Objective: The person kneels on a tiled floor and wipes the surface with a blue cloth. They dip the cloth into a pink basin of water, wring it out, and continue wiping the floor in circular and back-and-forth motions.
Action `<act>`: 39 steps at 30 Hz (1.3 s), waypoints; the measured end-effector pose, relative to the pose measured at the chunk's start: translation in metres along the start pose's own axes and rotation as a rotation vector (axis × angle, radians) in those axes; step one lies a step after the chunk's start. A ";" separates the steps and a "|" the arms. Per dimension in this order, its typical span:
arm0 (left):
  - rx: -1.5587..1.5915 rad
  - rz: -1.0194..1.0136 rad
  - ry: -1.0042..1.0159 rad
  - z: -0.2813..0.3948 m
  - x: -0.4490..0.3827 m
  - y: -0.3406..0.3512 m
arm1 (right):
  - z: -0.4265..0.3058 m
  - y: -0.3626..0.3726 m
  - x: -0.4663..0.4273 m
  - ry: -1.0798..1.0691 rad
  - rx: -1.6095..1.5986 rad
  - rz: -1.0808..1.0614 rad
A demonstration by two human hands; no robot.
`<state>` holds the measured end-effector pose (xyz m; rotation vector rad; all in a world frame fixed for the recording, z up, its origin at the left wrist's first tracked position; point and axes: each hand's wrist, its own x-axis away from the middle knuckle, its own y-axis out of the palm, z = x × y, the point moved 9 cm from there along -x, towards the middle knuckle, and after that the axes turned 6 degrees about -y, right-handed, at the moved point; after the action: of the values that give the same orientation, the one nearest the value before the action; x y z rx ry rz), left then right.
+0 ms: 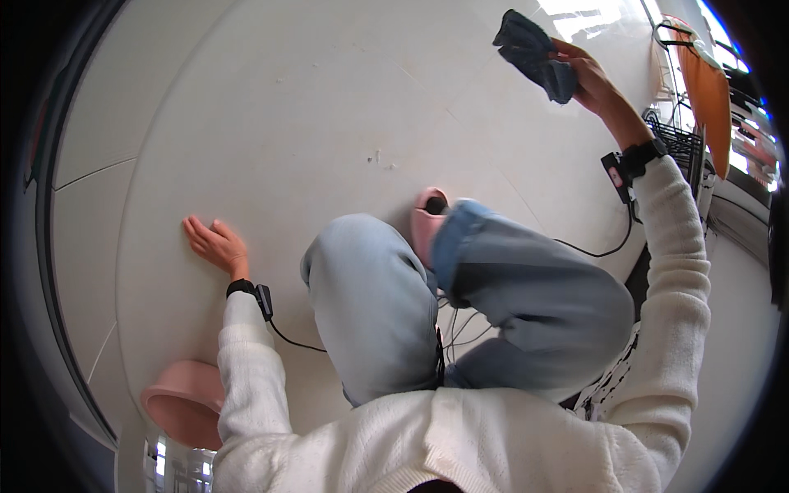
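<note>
My right hand (pixel 588 77) grips a crumpled dark blue cloth (pixel 536 55) by its right end, above the pale floor at the upper right. The cloth hangs bunched from the fingers. At the left, my left hand (pixel 216 243) is at the floor (pixel 277 166) with its fingers extended and nothing in it. Whether that palm presses on the floor cannot be told. Small light and dark bits (pixel 379 161) lie on the floor between the two hands, above my bent knees.
A pink basin (pixel 185 394) stands by my left sleeve. A pink slipper (pixel 425 228) shows beside my rolled jeans cuff. Black cables run from both wrist devices. At the right are a wire rack (pixel 681 145) and a hanging orange cloth (pixel 706 101). A wall borders the floor at left.
</note>
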<state>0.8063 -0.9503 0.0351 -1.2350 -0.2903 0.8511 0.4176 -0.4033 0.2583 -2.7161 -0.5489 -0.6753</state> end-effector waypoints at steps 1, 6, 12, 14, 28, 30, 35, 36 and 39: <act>0.003 0.001 0.000 -0.001 0.000 0.001 | 0.005 -0.012 0.004 0.010 -0.015 0.071; -0.006 -0.008 0.009 -0.007 0.002 0.006 | 0.084 -0.052 0.024 -0.018 -0.168 0.259; -0.033 -0.046 0.012 -0.008 0.006 0.015 | 0.254 -0.126 0.082 -0.111 -0.460 0.647; -0.040 -0.047 0.031 -0.007 0.007 0.018 | 0.312 -0.155 0.127 -0.113 -0.425 0.805; -0.133 -0.094 -0.014 -0.020 0.004 0.031 | 0.411 -0.078 0.165 0.061 0.834 1.320; -0.144 -0.091 0.000 -0.020 0.004 0.029 | 0.371 -0.035 0.120 -0.026 0.717 1.166; -0.120 -0.061 0.083 -0.010 0.006 0.023 | 0.259 0.107 0.017 -0.387 0.731 0.848; -0.125 -0.062 0.073 -0.010 0.005 0.023 | 0.240 0.131 0.005 -0.452 0.712 0.820; -0.092 -0.060 0.049 -0.012 0.005 0.023 | 0.206 0.191 -0.014 -0.508 0.529 0.579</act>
<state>0.8077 -0.9532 0.0087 -1.3240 -0.3284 0.7615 0.5675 -0.5026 0.0413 -2.3282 -0.0060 0.2811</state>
